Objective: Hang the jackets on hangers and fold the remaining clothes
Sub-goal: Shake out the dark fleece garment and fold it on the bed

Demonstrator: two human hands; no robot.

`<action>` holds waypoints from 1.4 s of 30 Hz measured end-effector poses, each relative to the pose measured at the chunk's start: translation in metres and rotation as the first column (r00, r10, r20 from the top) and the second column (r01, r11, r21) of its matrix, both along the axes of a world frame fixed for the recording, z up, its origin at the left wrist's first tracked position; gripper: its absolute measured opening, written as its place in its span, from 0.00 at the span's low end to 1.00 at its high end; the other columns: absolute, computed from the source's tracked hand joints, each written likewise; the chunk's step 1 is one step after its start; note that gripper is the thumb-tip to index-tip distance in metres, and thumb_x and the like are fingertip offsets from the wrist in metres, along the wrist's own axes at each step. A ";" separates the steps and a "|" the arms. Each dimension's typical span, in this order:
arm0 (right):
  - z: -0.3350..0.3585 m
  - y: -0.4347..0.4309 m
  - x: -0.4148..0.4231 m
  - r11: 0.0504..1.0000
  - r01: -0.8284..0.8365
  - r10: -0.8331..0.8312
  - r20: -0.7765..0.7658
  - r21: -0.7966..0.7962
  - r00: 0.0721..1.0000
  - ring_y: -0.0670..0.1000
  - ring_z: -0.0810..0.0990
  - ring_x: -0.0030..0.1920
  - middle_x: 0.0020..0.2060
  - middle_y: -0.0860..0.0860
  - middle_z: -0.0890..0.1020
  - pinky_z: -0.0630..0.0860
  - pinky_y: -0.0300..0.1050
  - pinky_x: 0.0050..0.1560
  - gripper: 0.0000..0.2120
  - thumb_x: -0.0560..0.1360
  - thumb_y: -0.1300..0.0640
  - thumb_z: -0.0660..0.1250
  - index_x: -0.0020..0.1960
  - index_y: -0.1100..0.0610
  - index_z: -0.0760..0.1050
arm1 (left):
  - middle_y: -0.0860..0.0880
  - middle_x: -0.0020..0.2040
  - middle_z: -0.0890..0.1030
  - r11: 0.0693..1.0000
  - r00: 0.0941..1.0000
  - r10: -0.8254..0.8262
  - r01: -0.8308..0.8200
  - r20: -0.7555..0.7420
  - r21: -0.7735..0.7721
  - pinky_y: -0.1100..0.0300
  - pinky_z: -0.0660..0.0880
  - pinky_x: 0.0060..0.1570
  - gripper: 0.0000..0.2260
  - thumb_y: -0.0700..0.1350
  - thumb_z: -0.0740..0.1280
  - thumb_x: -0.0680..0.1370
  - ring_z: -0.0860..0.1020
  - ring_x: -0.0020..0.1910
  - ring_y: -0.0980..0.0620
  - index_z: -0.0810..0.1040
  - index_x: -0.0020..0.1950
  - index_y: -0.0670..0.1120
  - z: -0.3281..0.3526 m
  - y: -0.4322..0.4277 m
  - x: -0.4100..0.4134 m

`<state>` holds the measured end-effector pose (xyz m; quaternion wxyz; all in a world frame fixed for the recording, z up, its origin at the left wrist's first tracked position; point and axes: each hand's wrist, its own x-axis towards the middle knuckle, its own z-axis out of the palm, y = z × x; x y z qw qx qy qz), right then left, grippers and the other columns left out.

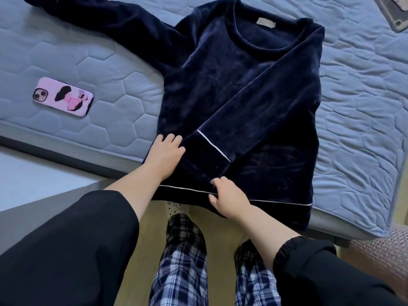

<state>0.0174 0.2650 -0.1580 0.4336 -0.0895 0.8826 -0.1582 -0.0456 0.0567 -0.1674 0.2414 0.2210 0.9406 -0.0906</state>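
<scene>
Navy top [231, 85] lies flat on the blue mattress [364, 107], centre frame, one sleeve folded across it; left hand [165, 153] grips the cuff, lower centre; right hand [229, 199] pinches the white-piped hem; pink phone [63, 97] lies at left.

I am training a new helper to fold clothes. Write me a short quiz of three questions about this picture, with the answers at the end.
1. True or false: both sleeves of the navy top are folded across its body.
2. What lies on the mattress beside the top? A) a hanger B) a phone in a pink case C) a book
3. Fill in: the right hand pinches the top at its hem, and the left hand rests at the end of the folded sleeve's ____.

Key: 1. False, only one sleeve is folded; the other lies stretched out. 2. B. 3. cuff.
</scene>
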 end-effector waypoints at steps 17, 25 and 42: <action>-0.025 0.011 -0.081 0.987 -0.039 0.119 -0.540 0.157 0.833 0.61 0.67 0.67 0.65 0.61 0.71 0.60 0.57 0.69 0.19 0.76 0.56 0.60 0.65 0.61 0.70 | 0.45 0.79 0.49 0.968 0.974 0.213 -0.221 0.076 0.119 0.45 0.50 0.73 0.29 0.56 0.56 0.81 0.48 0.77 0.45 0.49 0.78 0.48 -0.023 0.048 0.022; -0.092 -0.031 -0.152 0.983 0.062 0.015 -0.408 0.175 0.913 0.57 0.43 0.77 0.78 0.57 0.43 0.45 0.61 0.74 0.32 0.81 0.42 0.47 0.78 0.55 0.41 | 0.46 0.79 0.47 0.834 0.857 0.512 -0.479 -0.061 0.272 0.46 0.50 0.73 0.29 0.51 0.55 0.81 0.46 0.77 0.47 0.48 0.78 0.46 -0.059 0.045 -0.008; -0.158 -0.024 -0.138 0.991 0.122 -0.044 -0.754 0.048 0.655 0.56 0.54 0.75 0.76 0.57 0.56 0.50 0.60 0.73 0.31 0.77 0.45 0.49 0.77 0.56 0.53 | 0.44 0.79 0.50 0.919 0.874 0.383 -0.326 -0.301 0.223 0.44 0.49 0.73 0.36 0.59 0.45 0.73 0.49 0.77 0.44 0.49 0.78 0.43 -0.148 0.042 -0.006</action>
